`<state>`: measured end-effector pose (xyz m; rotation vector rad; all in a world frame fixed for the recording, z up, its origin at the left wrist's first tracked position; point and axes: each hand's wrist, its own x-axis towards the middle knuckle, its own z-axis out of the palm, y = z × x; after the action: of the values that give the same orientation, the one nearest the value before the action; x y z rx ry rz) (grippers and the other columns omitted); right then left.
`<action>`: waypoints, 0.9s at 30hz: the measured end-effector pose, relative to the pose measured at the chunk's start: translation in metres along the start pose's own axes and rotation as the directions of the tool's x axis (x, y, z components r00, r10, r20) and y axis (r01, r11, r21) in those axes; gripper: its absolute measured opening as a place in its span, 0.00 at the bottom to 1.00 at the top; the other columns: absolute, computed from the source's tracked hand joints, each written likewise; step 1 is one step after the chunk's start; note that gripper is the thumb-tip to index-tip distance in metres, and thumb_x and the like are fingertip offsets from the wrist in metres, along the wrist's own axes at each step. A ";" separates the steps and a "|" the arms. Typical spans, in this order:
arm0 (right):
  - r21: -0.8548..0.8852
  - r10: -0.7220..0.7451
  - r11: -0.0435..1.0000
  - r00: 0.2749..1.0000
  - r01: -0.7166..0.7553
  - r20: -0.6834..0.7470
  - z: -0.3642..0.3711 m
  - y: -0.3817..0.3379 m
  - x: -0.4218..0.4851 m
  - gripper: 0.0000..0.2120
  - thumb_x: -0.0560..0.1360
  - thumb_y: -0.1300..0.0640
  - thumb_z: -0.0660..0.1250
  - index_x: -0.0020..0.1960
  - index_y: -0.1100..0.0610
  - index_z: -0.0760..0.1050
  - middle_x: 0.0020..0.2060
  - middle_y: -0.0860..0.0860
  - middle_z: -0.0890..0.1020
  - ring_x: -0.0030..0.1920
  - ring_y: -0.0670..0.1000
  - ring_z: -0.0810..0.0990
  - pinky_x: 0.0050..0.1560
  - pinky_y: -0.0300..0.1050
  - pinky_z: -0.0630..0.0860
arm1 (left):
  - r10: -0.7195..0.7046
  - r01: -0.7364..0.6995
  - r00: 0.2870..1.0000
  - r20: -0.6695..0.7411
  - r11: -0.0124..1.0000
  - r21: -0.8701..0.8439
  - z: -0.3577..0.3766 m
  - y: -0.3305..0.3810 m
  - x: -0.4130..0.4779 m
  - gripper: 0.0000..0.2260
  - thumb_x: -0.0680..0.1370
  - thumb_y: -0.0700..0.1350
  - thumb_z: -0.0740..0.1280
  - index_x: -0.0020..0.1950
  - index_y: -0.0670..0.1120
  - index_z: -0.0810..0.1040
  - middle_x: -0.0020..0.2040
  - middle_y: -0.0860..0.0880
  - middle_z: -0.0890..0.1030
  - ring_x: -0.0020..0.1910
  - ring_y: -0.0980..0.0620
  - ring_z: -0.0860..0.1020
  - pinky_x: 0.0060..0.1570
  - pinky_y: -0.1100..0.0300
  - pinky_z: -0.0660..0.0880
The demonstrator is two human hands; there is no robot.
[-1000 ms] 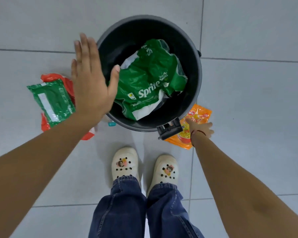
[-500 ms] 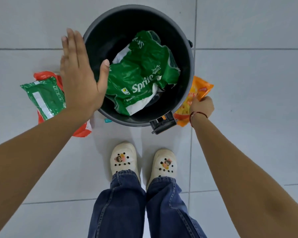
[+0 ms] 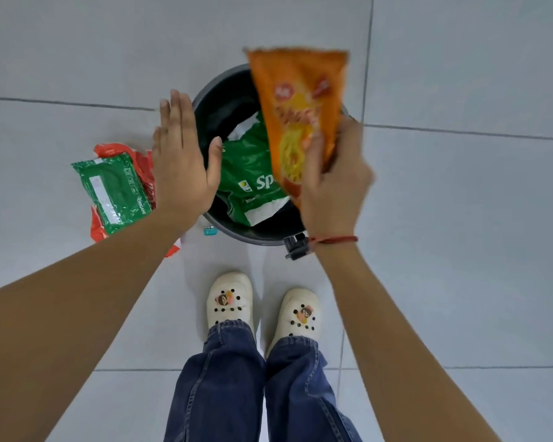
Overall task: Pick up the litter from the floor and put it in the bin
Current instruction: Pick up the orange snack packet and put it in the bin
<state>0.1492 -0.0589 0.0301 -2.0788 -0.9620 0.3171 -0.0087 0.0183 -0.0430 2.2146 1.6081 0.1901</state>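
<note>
The right hand [image 3: 332, 183] is holding the orange crinkled-plastic noodle wrapper [image 3: 300, 116] upright over the round black plastic bin [image 3: 211, 100], fingers [image 3: 315, 154] pinching its lower end, presumably so that letting go drops it inside. A green crumpled plastic soda label [image 3: 249, 173] is already lying in the bin. The left hand [image 3: 182, 161] is hovering flat by the bin's left rim, fingers pressed together, holding nothing. A green plastic packet [image 3: 112, 189] is lying on a red plastic wrapper [image 3: 109, 151] on the grey tiled floor [image 3: 460, 218], left of the bin.
</note>
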 end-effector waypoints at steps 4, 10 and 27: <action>-0.407 0.345 0.895 0.861 -0.182 0.373 0.057 0.038 -0.010 0.10 0.80 0.63 0.55 0.60 0.63 0.66 0.48 0.62 0.80 0.46 0.63 0.79 0.44 0.53 0.77 | -0.006 0.006 1.000 -0.002 0.999 0.034 0.001 0.000 0.000 0.29 0.82 0.53 0.51 0.77 0.40 0.48 0.78 0.41 0.50 0.77 0.43 0.48 0.76 0.47 0.50; -0.469 0.586 0.791 0.705 -0.393 0.399 0.084 0.050 0.007 0.12 0.80 0.62 0.56 0.62 0.63 0.69 0.58 0.63 0.77 0.58 0.63 0.76 0.55 0.52 0.74 | -0.008 0.008 1.000 0.010 0.999 0.036 0.002 -0.003 0.000 0.30 0.81 0.54 0.52 0.78 0.41 0.47 0.79 0.42 0.50 0.78 0.44 0.48 0.75 0.48 0.49; -0.409 -0.061 0.909 0.996 0.083 0.068 0.033 0.024 0.016 0.22 0.77 0.52 0.61 0.68 0.61 0.67 0.62 0.58 0.76 0.63 0.57 0.73 0.60 0.49 0.72 | -0.031 0.029 0.999 0.036 0.997 0.065 0.001 -0.001 0.001 0.30 0.82 0.55 0.52 0.78 0.42 0.47 0.79 0.43 0.50 0.78 0.44 0.48 0.74 0.50 0.48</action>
<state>0.1561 -0.0379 -0.0074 -2.4155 -1.2185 0.1378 -0.0089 0.0193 -0.0439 2.2268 1.6487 0.0901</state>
